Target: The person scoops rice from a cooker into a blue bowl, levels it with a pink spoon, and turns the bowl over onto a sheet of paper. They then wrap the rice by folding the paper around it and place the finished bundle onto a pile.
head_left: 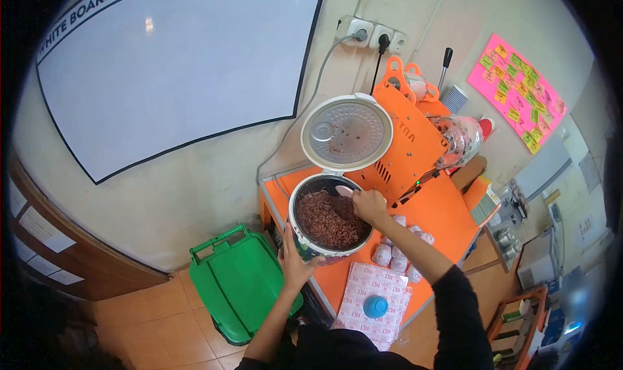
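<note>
Black sleeve point(457, 311) is crossing nearest, toward five o'clock. Beyond it, the orange table point(448, 204) is bearing the open rice cooker point(293, 209), brown rice point(324, 219) lying between my hands. At seven o'clock my left hand point(296, 261), spread wide, is bracing its wall; at three my right hand point(370, 206) is gripping the pale paddle point(343, 191).

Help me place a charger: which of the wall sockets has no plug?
The rightmost socket in the row beside the whiteboard; its round face shows bare, while the left one holds a grey plug, the middle one a black plug.
</note>
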A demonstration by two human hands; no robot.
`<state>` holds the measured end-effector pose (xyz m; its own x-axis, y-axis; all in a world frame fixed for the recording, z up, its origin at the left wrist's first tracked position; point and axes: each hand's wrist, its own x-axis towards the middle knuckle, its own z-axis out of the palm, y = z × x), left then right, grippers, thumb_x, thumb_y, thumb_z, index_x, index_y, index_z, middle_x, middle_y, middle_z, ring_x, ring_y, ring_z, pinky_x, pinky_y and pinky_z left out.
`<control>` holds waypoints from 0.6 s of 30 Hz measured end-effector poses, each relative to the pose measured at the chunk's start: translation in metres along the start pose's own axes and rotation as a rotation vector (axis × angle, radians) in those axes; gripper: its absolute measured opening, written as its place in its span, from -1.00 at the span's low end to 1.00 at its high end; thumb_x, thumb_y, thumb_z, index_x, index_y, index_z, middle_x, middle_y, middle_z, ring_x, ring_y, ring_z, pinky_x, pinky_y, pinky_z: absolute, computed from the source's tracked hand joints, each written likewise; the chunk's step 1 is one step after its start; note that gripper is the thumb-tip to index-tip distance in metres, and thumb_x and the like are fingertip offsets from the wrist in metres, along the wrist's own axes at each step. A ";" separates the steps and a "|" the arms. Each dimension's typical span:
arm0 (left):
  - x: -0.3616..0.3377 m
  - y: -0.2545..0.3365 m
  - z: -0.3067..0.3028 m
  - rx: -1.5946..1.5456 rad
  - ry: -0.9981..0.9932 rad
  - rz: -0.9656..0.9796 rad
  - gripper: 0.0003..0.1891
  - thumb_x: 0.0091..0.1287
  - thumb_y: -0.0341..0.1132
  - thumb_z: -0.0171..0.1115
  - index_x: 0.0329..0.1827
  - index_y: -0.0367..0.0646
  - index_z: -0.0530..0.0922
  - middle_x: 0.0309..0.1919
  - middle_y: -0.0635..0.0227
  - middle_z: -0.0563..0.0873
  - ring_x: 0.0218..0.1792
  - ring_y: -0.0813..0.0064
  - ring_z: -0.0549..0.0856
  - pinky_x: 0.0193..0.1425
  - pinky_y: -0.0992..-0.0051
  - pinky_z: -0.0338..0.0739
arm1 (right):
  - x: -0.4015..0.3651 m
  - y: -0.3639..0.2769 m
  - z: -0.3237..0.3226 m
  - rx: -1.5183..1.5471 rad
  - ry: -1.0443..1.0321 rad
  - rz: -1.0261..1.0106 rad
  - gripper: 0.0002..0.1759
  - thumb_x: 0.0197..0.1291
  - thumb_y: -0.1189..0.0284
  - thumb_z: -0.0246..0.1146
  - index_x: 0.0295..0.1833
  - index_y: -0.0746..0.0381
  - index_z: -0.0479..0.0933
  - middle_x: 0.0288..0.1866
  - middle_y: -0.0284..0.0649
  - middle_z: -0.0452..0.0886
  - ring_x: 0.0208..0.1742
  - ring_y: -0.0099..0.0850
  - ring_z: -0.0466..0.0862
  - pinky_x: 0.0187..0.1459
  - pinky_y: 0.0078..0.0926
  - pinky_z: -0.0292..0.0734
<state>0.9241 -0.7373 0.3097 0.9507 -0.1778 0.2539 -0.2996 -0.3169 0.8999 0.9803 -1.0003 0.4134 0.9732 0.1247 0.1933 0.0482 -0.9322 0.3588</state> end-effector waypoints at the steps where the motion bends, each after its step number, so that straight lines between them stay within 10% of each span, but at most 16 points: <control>1: -0.001 0.001 0.002 0.009 0.010 -0.005 0.41 -0.25 0.41 0.46 0.62 -0.03 -0.14 0.57 0.14 0.11 0.51 0.01 0.22 0.33 -0.33 0.11 | 0.006 -0.006 0.001 0.130 -0.035 0.061 -0.78 0.05 0.33 0.23 -0.39 0.29 0.62 -0.52 -0.07 0.67 -0.51 -0.13 0.72 -0.39 -0.20 0.63; 11: -0.004 -0.001 0.007 0.018 0.049 0.015 0.39 -0.21 0.54 0.32 0.62 -0.03 -0.12 0.56 0.14 0.14 0.50 0.02 0.24 0.36 -0.28 0.10 | -0.027 -0.060 -0.049 0.210 -0.179 0.181 -0.66 0.13 0.39 0.13 -0.02 0.16 0.69 -0.41 -0.09 0.73 -0.43 -0.20 0.75 -0.36 -0.23 0.66; 18: -0.001 -0.003 0.005 -0.052 0.049 0.073 0.36 -0.17 0.49 0.36 0.61 -0.04 -0.11 0.55 0.12 0.15 0.49 0.00 0.24 0.37 -0.24 0.10 | -0.019 -0.033 -0.042 0.106 0.046 -0.118 -0.81 0.20 0.33 0.17 -0.33 0.23 0.56 -0.60 -0.08 0.62 -0.61 -0.15 0.67 -0.58 -0.18 0.57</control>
<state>0.9241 -0.7408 0.3047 0.9299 -0.1519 0.3351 -0.3645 -0.2560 0.8953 0.9509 -0.9573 0.4359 0.9482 0.2484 0.1981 0.1872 -0.9406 0.2832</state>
